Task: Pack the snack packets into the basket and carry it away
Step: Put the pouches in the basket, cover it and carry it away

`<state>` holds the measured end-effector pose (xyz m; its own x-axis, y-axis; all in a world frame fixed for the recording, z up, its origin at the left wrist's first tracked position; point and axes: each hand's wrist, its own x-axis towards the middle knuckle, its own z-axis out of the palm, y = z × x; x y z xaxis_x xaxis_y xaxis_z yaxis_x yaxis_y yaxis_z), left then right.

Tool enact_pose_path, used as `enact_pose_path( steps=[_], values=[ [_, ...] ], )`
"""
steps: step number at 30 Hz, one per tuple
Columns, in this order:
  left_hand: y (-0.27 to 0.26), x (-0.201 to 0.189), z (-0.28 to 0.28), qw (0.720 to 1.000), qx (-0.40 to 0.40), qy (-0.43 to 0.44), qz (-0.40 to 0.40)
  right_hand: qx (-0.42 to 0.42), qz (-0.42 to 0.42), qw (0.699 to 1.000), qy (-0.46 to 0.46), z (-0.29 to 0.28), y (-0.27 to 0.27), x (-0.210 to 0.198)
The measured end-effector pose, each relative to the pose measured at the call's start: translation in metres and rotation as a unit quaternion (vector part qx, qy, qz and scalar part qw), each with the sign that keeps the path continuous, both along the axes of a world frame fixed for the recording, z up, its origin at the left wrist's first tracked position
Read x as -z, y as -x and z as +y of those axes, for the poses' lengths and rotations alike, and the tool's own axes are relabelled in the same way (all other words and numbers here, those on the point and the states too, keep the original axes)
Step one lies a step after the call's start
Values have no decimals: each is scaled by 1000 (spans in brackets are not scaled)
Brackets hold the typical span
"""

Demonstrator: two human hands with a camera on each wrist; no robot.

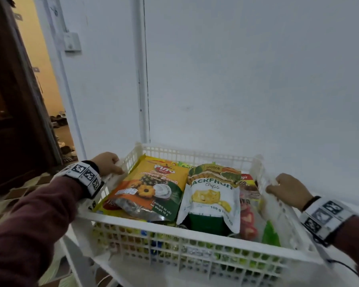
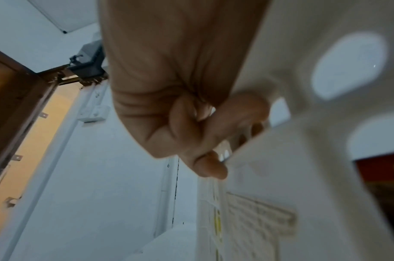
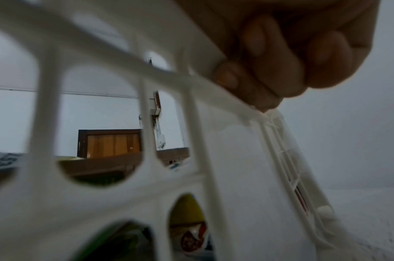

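The white slatted basket (image 1: 174, 226) is held up in front of a pale wall (image 1: 247, 79), full of snack packets. On top lie a yellow biscuit packet (image 1: 145, 187) toward the left side and a white jackfruit chips pouch (image 1: 211, 201) just beside it, their edges touching. A red packet (image 1: 249, 206) is squeezed between the pouch and the right wall, and more packets lie underneath (only scraps of green and yellow show through the slats).

The left hand (image 1: 109, 163) curls its fingers (image 2: 213, 164) over the left rim, gripping it. The right hand (image 1: 288, 190) grips the right rim the same way, its fingers (image 3: 271, 58) wrapped under the top bar.

Both wrist views are blurred, and the basket's underside is out of sight. To the left an open doorway (image 1: 44, 90) gives onto a warm-lit room beside a dark wooden door (image 1: 10, 104).
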<state>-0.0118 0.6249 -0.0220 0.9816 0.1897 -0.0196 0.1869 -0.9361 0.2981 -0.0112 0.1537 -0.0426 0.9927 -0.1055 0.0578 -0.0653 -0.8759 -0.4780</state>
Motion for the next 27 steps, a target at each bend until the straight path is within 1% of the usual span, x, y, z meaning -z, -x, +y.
enact_pose_path(
  steps=[7, 13, 16, 21, 27],
  values=[
    [-90, -1, 5, 997, 77, 14, 6, 82, -1, 996, -18, 7, -12, 9],
    [-145, -3, 4, 990, 136, 24, 13, 139, 19, 990, -14, 23, -21, 4],
    [-161, -1, 5, 987, 154, 36, 12, 154, 23, 988, 1, 29, -24, 1],
    [-178, 9, 10, 981, 159, 107, 17, 163, 64, 982, 67, 34, -27, -9],
    [-183, 16, 14, 977, 167, 132, 17, 186, 76, 975, 91, 39, -27, -10]
  ],
)
